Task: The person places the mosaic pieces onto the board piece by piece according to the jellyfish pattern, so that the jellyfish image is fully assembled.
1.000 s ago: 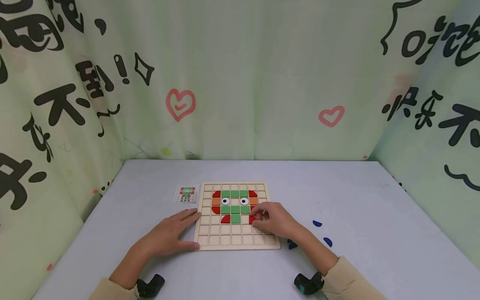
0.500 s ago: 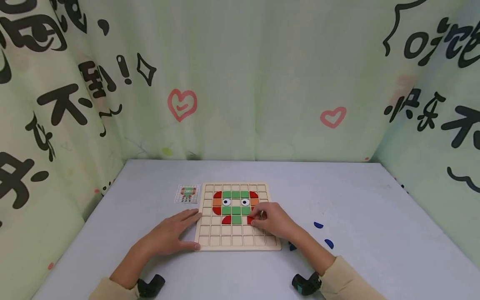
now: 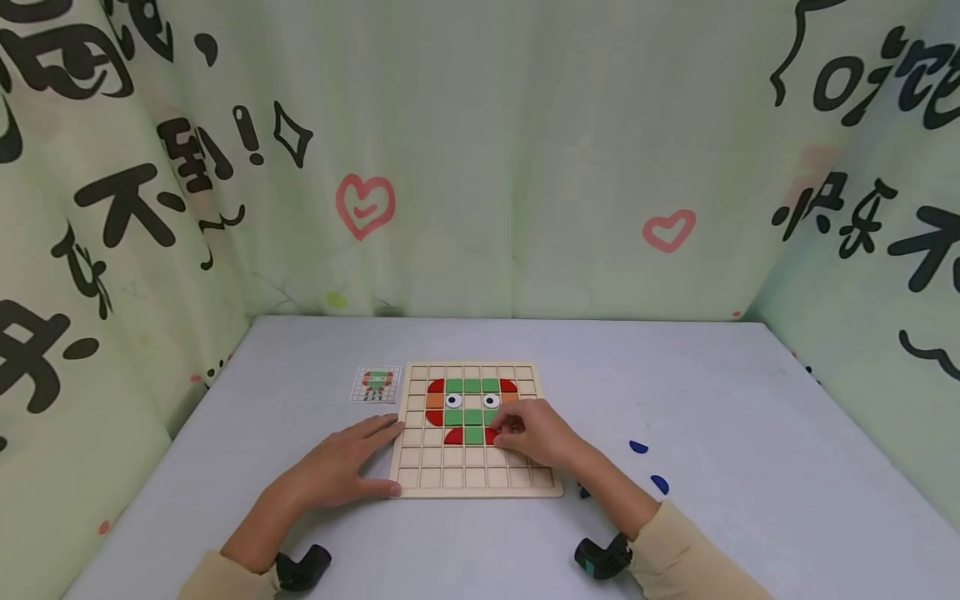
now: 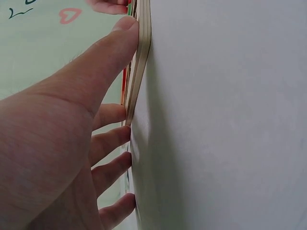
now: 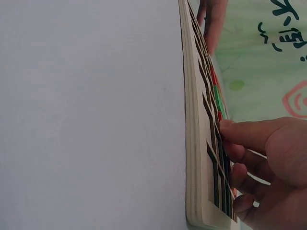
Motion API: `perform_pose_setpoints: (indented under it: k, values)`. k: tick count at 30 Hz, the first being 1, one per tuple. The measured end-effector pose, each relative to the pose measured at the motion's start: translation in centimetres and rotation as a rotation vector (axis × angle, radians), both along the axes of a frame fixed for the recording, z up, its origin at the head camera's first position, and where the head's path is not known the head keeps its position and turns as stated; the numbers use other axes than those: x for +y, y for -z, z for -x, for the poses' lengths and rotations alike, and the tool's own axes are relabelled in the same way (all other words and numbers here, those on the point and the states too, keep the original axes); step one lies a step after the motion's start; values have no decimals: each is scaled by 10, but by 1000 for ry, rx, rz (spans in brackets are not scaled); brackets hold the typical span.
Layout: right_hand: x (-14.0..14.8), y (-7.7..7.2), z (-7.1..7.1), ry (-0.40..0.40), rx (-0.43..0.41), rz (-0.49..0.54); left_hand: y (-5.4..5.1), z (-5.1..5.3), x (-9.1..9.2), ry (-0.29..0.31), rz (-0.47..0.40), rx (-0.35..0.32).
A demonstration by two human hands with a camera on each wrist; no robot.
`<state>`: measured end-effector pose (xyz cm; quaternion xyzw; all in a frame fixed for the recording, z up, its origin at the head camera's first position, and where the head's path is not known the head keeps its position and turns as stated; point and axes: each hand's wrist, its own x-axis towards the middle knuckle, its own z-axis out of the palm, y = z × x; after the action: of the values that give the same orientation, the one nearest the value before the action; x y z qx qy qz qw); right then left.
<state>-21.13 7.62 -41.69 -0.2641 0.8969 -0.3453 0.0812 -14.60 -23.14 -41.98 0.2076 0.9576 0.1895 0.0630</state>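
A wooden grid board (image 3: 480, 492) lies on the table, with green, red and orange tiles and two eye tiles set in its squares. My right hand (image 3: 536, 433) is over the board's right part. Its thumb and fingertips pinch a red quarter-round tile (image 3: 491, 436), which lies against the right side of a green tile (image 3: 473, 436) in the lower coloured row. The fingers partly cover this tile and the orange one above. My left hand (image 3: 341, 467) rests at the board's left edge, its fingers spread and fairly straight; in the left wrist view the thumb (image 4: 125, 24) touches the rim.
A small pattern card (image 3: 377, 385) with a figure on a grid lies left of the board. Blue half-round pieces (image 3: 638, 447) lie to the right on the white table (image 3: 675, 375), one partly hidden by the right forearm. A curtain (image 3: 510, 167) surrounds the back and sides.
My right hand has moved slightly left with the red tile, closing the gap to the green tile. The left hand has stayed on the board's edge.
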Motion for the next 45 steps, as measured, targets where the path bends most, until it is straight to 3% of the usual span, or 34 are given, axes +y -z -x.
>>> perform_pose_setpoints:
  k: [12, 21, 30, 45]
  values:
    - [17, -2, -4, 57, -5, -7, -1, 0, 1, -3, -3, -9]
    - [43, -4, -10, 100, 39, -12, -5, -1, 2, -14, 11, -23]
    - [70, -7, -19, 208, 26, -36, -3, 0, 1, -9, 17, -24]
    - [130, -8, -33, 322, 138, -108, -3, -1, 2, -12, 12, -32]
